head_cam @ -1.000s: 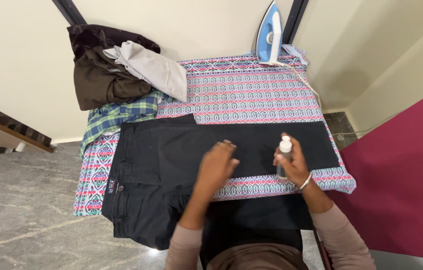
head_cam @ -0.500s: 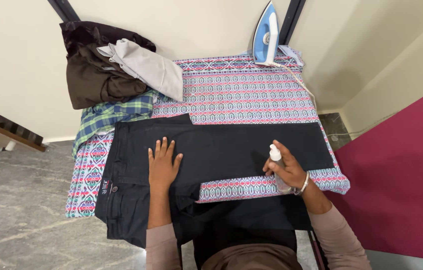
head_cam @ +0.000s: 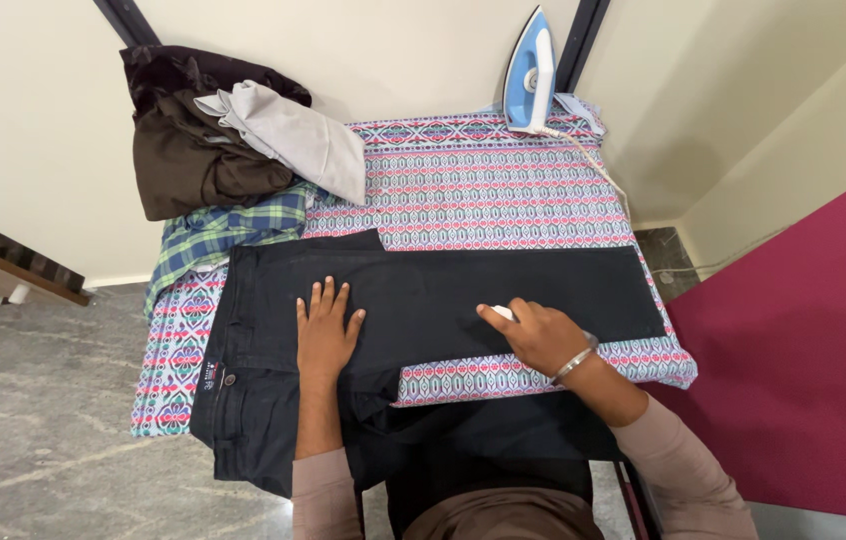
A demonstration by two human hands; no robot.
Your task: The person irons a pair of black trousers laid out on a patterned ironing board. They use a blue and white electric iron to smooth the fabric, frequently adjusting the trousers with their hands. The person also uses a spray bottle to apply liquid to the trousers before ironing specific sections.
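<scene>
The black trousers (head_cam: 443, 300) lie flat across the patterned ironing cloth (head_cam: 503, 190), waistband toward nine o'clock and the leg running out toward three o'clock, with the lower part hanging over the near edge at six o'clock. Your left hand (head_cam: 326, 335) rests on the upper leg with palm down and fingers spread flat, gripping nothing, pinning the fabric. Your right hand (head_cam: 540, 335) is tipped over the leg toward three o'clock, fingers curled round a small white spray bottle (head_cam: 504, 312); only its pale tip shows past your fingers, aimed toward nine o'clock. By the look of it, you are at the dampening stage, wetting the cloth ahead of pressing. The blue and white iron (head_cam: 530, 72) stands upright at twelve o'clock, its cord (head_cam: 598, 160) trailing off toward three o'clock, well apart from both hands. A heap of clothes (head_cam: 233, 150) sits at ten o'clock, just beside the waistband. The next move likely calls for keeping the left palm firm so the leg stays smooth, and keeping the nozzle clear of your own fingers.
</scene>
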